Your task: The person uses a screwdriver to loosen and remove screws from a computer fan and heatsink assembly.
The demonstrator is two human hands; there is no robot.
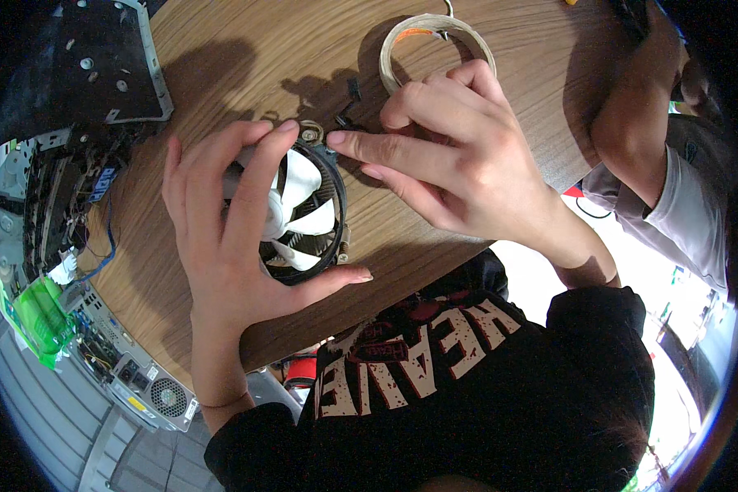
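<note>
While your left hand (221, 246) spreads around the fan (277, 211) on the table (221, 37), keep it level and work your right hand (471, 160), whose pinch you cannot confirm here, lightly beside the corner post (310, 135).

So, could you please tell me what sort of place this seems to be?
Probably a computer repair workshop: a white-bladed cooling fan sits on the wooden table, and at lower left is what looks like a computer power supply with a round grille.
</note>
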